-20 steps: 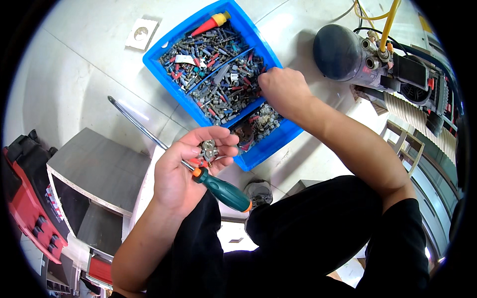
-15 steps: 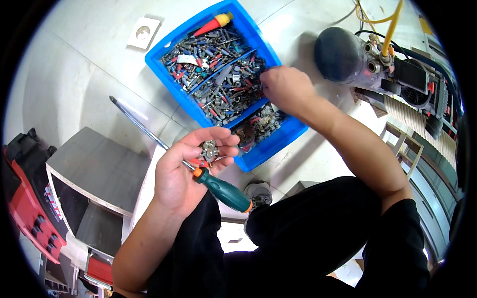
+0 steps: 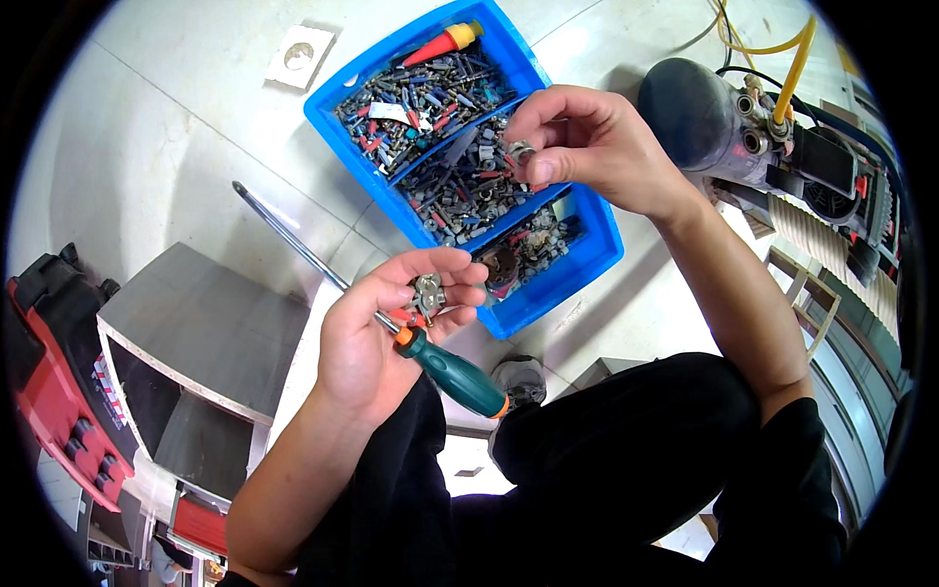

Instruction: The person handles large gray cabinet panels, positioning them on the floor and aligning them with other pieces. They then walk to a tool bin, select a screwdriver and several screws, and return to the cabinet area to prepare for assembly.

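I see my left hand [image 3: 377, 338] held palm up over the pale floor [image 3: 176, 127]. It is curled around a long screwdriver [image 3: 391, 328] with a green handle and an orange ring. The thin metal shaft sticks out up and to the left, and the handle points down to the right. In the same palm, by the fingertips, sits a little pile of small metal parts [image 3: 427, 293]. My right hand [image 3: 587, 142] is up above the blue bin [image 3: 587, 264]. Its thumb and fingers pinch one small metal piece [image 3: 518, 152], so that hand is closed on it. The bin sits on the floor and is split into parts, all full of screws and bits, with a red and yellow cone [image 3: 445, 41] at its far end. A dark round tank [image 3: 690, 112] with yellow hoses stands to the right. A grey board [image 3: 210, 333] and a red tool case [image 3: 49, 391] lie to my left.
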`<state>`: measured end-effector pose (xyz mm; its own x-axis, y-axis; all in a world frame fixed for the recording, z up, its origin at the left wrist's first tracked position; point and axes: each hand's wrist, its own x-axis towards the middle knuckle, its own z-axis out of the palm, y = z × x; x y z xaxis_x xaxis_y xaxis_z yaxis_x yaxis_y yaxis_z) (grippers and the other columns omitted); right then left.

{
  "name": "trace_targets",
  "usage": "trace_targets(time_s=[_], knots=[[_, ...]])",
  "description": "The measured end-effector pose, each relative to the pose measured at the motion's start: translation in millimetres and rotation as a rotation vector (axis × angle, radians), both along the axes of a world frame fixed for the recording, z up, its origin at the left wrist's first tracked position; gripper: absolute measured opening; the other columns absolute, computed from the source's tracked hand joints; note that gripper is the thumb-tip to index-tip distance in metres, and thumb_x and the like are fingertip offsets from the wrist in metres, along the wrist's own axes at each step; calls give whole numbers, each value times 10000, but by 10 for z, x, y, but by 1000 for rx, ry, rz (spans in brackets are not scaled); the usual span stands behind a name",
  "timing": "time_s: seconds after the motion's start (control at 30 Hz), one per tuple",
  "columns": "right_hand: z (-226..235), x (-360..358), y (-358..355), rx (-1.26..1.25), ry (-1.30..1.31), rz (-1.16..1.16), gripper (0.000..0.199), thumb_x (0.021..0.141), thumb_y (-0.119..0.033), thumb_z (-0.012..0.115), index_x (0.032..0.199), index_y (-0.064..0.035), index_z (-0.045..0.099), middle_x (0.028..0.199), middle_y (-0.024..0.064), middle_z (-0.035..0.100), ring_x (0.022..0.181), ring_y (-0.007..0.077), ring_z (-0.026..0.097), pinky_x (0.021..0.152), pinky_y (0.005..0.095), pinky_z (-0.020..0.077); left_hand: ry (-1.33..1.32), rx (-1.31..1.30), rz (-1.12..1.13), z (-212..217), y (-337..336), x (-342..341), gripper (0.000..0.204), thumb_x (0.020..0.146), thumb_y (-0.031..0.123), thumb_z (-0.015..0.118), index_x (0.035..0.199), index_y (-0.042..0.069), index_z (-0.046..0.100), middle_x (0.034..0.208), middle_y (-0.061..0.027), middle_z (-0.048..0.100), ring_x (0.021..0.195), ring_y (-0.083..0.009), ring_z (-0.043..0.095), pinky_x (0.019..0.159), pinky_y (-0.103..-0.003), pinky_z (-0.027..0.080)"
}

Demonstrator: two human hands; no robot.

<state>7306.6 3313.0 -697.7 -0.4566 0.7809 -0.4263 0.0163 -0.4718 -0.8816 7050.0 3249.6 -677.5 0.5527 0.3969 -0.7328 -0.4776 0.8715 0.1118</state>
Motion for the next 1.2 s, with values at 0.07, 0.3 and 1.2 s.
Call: trace_targets(time_s=[0.07,0.3,1.2], knots=[[-19,18,-7,-10,84,1,327,742,-200,778,945,-15,601,928,19,580,830,83,579,728,229,526,-3,3,-1,0,2,1,413,778,165,430,1111,-51,548,1084,-202,606,939,-251,602,867,-354,475],[-94,77,-31,51,168,2,304,760,-217,772,984,-49,651,832,-28,620,737,27,551,661,173,462,-6,5,-12,4,0,7,413,781,163,423,1112,-50,548,1094,-200,604,943,-250,604,871,-352,474],[386,-429,-218,193,159,220,223,717,-128,784,919,-71,707,808,-6,600,672,68,507,558,207,397,-153,59,17,60,-42,28,303,920,206,445,1071,-19,581,965,-145,631,888,-224,630,782,-358,522]])
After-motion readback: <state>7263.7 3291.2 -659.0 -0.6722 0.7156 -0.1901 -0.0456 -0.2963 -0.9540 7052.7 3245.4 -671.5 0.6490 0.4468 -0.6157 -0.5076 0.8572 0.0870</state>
